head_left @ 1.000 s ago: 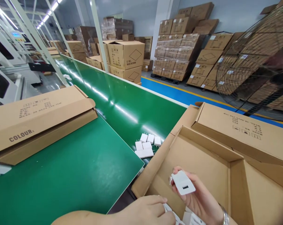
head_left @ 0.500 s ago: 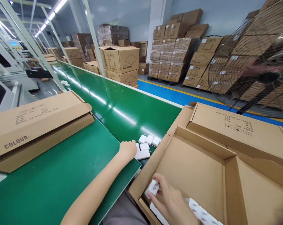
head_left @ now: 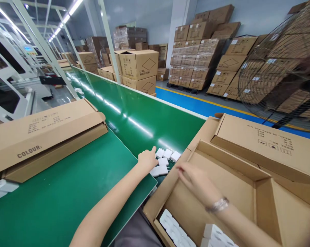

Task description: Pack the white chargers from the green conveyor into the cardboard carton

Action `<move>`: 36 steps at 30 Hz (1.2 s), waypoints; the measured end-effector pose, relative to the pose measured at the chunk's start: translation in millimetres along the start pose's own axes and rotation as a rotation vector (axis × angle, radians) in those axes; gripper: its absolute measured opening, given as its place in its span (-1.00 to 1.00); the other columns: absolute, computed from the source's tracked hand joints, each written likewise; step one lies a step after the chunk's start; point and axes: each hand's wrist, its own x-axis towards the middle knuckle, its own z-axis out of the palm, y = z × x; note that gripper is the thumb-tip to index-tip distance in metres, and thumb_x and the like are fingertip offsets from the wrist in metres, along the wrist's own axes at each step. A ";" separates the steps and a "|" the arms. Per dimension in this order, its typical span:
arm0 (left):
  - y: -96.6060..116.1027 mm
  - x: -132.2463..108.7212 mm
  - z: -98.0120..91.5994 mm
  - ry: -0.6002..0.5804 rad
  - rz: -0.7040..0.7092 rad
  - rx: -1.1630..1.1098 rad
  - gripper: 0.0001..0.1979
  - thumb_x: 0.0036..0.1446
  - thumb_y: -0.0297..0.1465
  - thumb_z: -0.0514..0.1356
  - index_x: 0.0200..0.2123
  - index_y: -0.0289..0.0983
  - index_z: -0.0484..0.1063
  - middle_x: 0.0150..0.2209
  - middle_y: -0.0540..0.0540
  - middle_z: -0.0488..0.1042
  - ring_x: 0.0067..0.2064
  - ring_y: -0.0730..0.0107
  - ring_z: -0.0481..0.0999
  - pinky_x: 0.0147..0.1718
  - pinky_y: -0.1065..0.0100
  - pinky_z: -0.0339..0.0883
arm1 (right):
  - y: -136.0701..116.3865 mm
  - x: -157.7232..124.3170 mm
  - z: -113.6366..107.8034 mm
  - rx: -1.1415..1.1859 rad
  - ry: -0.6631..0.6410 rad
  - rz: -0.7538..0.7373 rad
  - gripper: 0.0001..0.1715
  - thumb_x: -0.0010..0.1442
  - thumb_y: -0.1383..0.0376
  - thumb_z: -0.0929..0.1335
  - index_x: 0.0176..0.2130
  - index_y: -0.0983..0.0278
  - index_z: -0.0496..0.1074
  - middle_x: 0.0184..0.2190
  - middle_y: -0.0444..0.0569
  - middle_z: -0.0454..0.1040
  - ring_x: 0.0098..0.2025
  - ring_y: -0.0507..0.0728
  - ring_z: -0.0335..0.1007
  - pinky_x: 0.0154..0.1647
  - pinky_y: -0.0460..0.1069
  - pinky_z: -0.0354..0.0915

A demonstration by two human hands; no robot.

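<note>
My left hand [head_left: 147, 160] reaches over the corner of the green table, beside a cluster of white plug chargers [head_left: 163, 161] with metal prongs. Its index finger points outward past the nearest charger; the other fingers are partly hidden behind the hand. Above the left rim of the open cardboard box [head_left: 247, 164] is my right hand [head_left: 192, 176], blurred, its fingers bent towards the chargers. I see nothing in it, though the blur hides its fingertips. Two rows of white chargers stand in the box's near end, one row [head_left: 174, 228] along the left wall and another [head_left: 216, 236] nearer the middle.
A closed carton [head_left: 49, 137] lies on the green tabletop [head_left: 67, 192] at left, with white pieces [head_left: 3, 188] by its near end. Beyond runs a green conveyor belt [head_left: 134, 113]. Another flat carton [head_left: 268, 140] lies behind the open box. A large fan [head_left: 285, 79] stands at right.
My right hand has left a charger in the box's left row and moved up and away to the rim near the loose chargers. My left index finger has stretched out.
</note>
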 end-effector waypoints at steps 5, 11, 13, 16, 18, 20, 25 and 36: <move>-8.6 -15.1 -8.9 -0.041 0.131 0.003 -0.55 0.07 -0.36 0.13 0.07 -0.16 0.18 0.01 -0.20 0.40 -0.04 0.07 0.52 -0.15 0.24 0.37 | 14.5 77.9 -6.9 -0.337 -0.136 0.050 -0.82 0.26 0.29 0.32 -0.13 0.28 0.44 -0.14 0.01 0.49 -0.12 0.18 0.43 -0.13 0.15 0.38; -5.4 -18.0 2.1 -0.132 0.187 0.054 -0.55 0.05 -0.34 0.20 0.04 -0.12 0.24 -0.01 -0.18 0.42 -0.03 0.02 0.51 -0.12 0.14 0.36 | 21.4 121.9 11.1 -0.509 -0.227 -0.035 -0.69 0.26 0.22 0.34 -0.01 0.28 0.38 -0.01 0.03 0.42 -0.06 0.18 0.41 -0.08 0.17 0.40; 2.2 -13.4 11.5 -0.157 0.178 0.076 -0.51 0.00 -0.32 0.26 0.03 -0.13 0.27 -0.03 -0.21 0.45 0.00 -0.02 0.49 -0.10 0.11 0.35 | 25.3 127.6 14.5 -0.524 -0.244 -0.070 -0.66 0.25 0.22 0.34 0.01 0.28 0.37 0.01 0.03 0.41 -0.04 0.19 0.39 -0.06 0.19 0.39; 14.1 -4.6 25.1 -0.172 0.150 0.108 -0.45 -0.05 -0.34 0.32 0.05 -0.16 0.29 -0.04 -0.28 0.48 0.01 -0.05 0.48 -0.11 0.09 0.34 | 31.9 132.6 18.9 -0.526 -0.266 -0.069 -0.64 0.25 0.21 0.35 0.01 0.28 0.37 0.01 0.04 0.41 -0.04 0.20 0.40 -0.07 0.19 0.39; 18.7 0.4 30.3 -0.170 0.138 0.121 -0.47 0.00 -0.29 0.31 0.06 -0.20 0.29 -0.05 -0.28 0.48 -0.01 -0.02 0.49 -0.14 0.08 0.36 | 36.1 134.7 19.8 -0.518 -0.266 -0.051 -0.64 0.25 0.20 0.35 0.01 0.28 0.37 0.01 0.04 0.41 -0.04 0.20 0.40 -0.07 0.19 0.39; 19.1 4.2 30.6 -0.148 0.132 0.125 -0.50 0.11 -0.23 0.24 0.08 -0.25 0.27 -0.04 -0.25 0.46 -0.04 0.07 0.48 -0.14 0.08 0.37 | 40.0 136.3 16.7 -0.509 -0.255 -0.020 -0.65 0.25 0.21 0.35 0.00 0.28 0.37 0.01 0.03 0.41 -0.03 0.20 0.39 -0.06 0.19 0.38; 4.9 12.7 14.2 -0.020 0.100 0.098 -0.59 0.22 -0.32 0.13 0.11 -0.29 0.22 0.01 -0.23 0.39 -0.03 0.13 0.44 -0.08 0.09 0.31 | 46.4 140.7 -1.6 -0.478 -0.178 0.146 -0.65 0.26 0.20 0.34 0.01 0.28 0.37 0.01 0.04 0.41 -0.04 0.19 0.40 -0.06 0.19 0.38; -21.6 17.6 -2.3 0.042 0.228 -0.135 -0.56 0.06 -0.33 0.23 -0.03 -0.14 0.11 -0.16 -0.03 0.50 -0.15 0.28 0.51 -0.24 0.40 0.30 | 15.9 155.1 21.8 -0.282 -0.144 0.378 -0.66 0.26 0.18 0.33 0.00 0.26 0.37 -0.02 0.03 0.42 -0.10 0.16 0.42 -0.12 0.14 0.41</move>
